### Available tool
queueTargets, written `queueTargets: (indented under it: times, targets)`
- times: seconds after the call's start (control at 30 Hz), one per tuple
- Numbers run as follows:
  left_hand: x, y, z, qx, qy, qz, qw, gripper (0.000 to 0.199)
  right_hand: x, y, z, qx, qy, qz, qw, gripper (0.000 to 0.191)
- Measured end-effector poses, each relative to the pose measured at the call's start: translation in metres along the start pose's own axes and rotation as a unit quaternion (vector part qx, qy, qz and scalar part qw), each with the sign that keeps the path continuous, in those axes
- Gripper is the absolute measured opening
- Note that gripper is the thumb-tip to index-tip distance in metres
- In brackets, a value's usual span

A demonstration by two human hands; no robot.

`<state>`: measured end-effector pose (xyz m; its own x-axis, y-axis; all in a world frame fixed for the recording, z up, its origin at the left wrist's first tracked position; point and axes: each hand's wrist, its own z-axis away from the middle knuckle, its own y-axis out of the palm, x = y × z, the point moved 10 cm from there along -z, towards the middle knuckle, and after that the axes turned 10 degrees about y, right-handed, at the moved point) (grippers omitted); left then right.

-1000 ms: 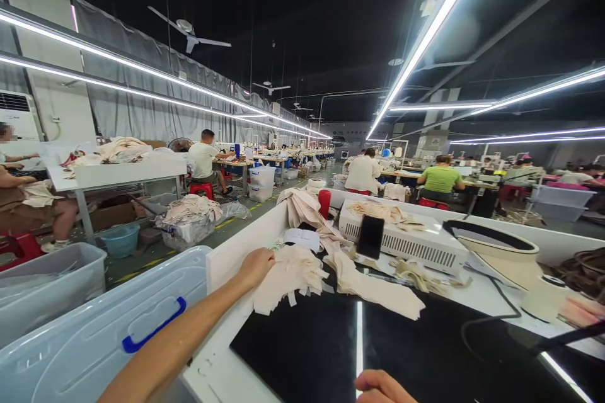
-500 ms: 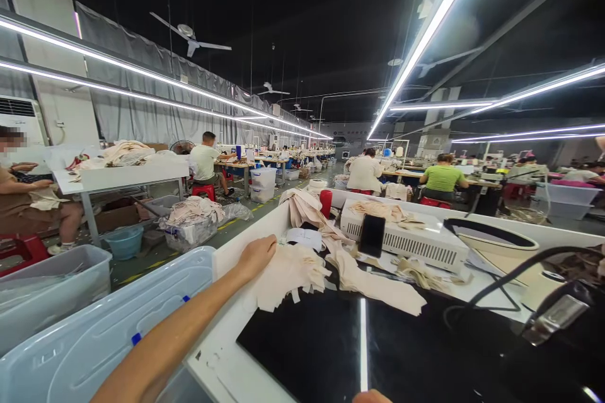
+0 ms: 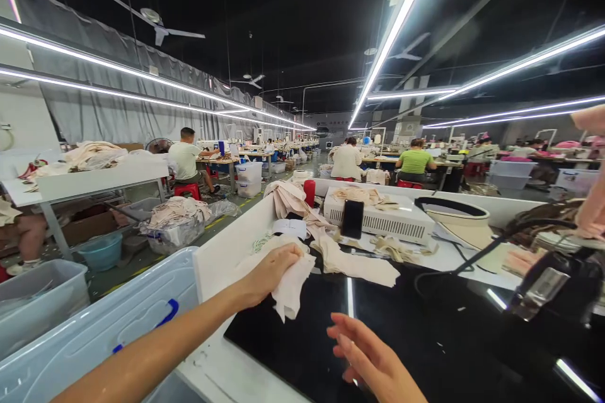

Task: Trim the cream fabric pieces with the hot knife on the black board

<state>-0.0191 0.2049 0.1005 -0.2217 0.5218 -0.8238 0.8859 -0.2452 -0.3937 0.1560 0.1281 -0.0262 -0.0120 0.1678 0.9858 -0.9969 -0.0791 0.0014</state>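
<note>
My left hand [image 3: 274,271] is closed on a cream fabric piece [image 3: 289,295], pinching its upper part. The free end hangs down over the edge of a glossy black panel [image 3: 435,352] set in the white table. Above that panel, near its front, my right hand [image 3: 373,356] has its fingers apart and holds nothing. Beyond the left hand, a long cream fabric strip [image 3: 357,266] lies on the table, joined by a bunched pile of fabric [image 3: 286,196]. A white label-like band [image 3: 289,228] sits beside the pile.
A phone [image 3: 352,219] leans against a white vented box [image 3: 401,221]. A cream visor-like piece [image 3: 458,227] and a black device with a metal plate [image 3: 539,293] stand to the right. A lidded blue bin [image 3: 113,321] adjoins the table's left side. Other people sit at benches beyond.
My left hand has moved right and nearer, lifting a fabric piece from the stack. My right hand has risen into view over the black panel. The view has turned somewhat to the right.
</note>
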Motion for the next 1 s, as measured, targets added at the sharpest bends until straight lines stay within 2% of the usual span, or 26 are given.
queueTargets:
  times: [0.1, 0.17, 0.27, 0.33, 0.4, 0.5, 0.57, 0.63, 0.73, 0.83, 0.93, 1.0]
  targets:
    - [-0.014, 0.044, 0.016, 0.075, -0.010, 0.044, 0.996, 0.023, 0.010, 0.011, 0.000, 0.014, 0.012, -0.080, 0.997, 0.072]
    - [-0.014, 0.062, 0.025, 0.127, -0.021, 0.041, 0.991, 0.025, 0.017, 0.017, 0.002, 0.042, 0.000, -0.120, 0.992, 0.061]
    - [-0.003, 0.069, 0.035, 0.170, -0.029, -0.003, 0.985, 0.027, 0.022, 0.008, 0.008, 0.028, -0.018, -0.136, 0.990, 0.047]
    - [0.008, 0.066, 0.041, 0.185, -0.035, -0.030, 0.982, 0.031, 0.024, 0.001, 0.014, 0.016, -0.025, -0.123, 0.992, 0.047]
    - [0.017, 0.064, 0.048, 0.203, -0.034, -0.060, 0.977, 0.038, 0.027, 0.002, 0.020, 0.029, -0.028, -0.105, 0.994, 0.047]
    - [0.014, 0.064, 0.054, 0.188, 0.012, -0.071, 0.979, 0.047, 0.029, 0.011, 0.028, 0.057, -0.022, -0.072, 0.996, 0.050]
    - [0.006, 0.069, 0.055, 0.164, 0.045, -0.028, 0.985, 0.049, 0.030, 0.017, 0.030, 0.068, -0.018, -0.050, 0.996, 0.052]
    - [0.004, 0.077, 0.056, 0.147, 0.029, 0.042, 0.988, 0.051, 0.030, 0.020, 0.032, 0.073, -0.023, -0.034, 0.996, 0.053]
    - [0.008, 0.083, 0.058, 0.107, -0.031, 0.114, 0.987, 0.051, 0.026, 0.023, 0.032, 0.088, -0.006, -0.025, 0.996, 0.052]
    - [0.008, 0.082, 0.060, 0.081, -0.049, 0.135, 0.986, 0.050, 0.014, 0.033, 0.033, 0.153, 0.047, -0.058, 0.985, 0.055]
    - [0.009, 0.081, 0.062, 0.086, -0.053, 0.130, 0.986, 0.048, 0.001, 0.050, 0.036, 0.234, 0.086, -0.097, 0.963, 0.063]
    - [0.010, 0.079, 0.063, 0.087, -0.054, 0.115, 0.988, 0.046, -0.007, 0.058, 0.038, 0.270, 0.101, -0.094, 0.953, 0.060]
